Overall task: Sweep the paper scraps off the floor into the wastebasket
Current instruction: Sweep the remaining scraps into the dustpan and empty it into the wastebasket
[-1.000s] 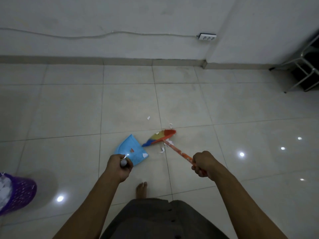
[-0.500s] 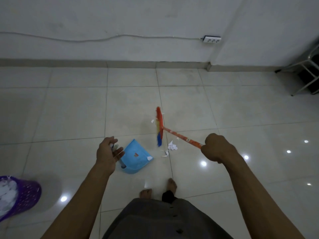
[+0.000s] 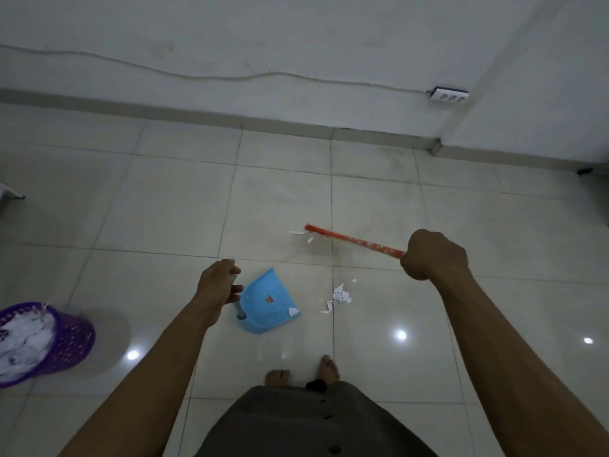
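Observation:
My right hand [image 3: 433,255] grips the orange broom handle [image 3: 357,240], which points left; the broom head is blurred near its far end. My left hand [image 3: 217,286] holds the thin handle of the blue dustpan [image 3: 268,303], which stands on the tile with one white scrap inside. A small heap of paper scraps [image 3: 339,296] lies just right of the pan. Two more scraps [image 3: 301,235] lie by the broom's far end. The purple wastebasket [image 3: 66,341], filled with white paper, stands at the far left.
A wall with a skirting board runs across the back, with a white cable and a power strip [image 3: 449,95] on it. A furniture foot [image 3: 585,171] shows at the right edge. My bare feet [image 3: 303,374] stand just behind the dustpan.
The broom swung up and to the right, its head now farther from the pan. My right hand moved right and up. The view turned left, bringing the wastebasket further into view.

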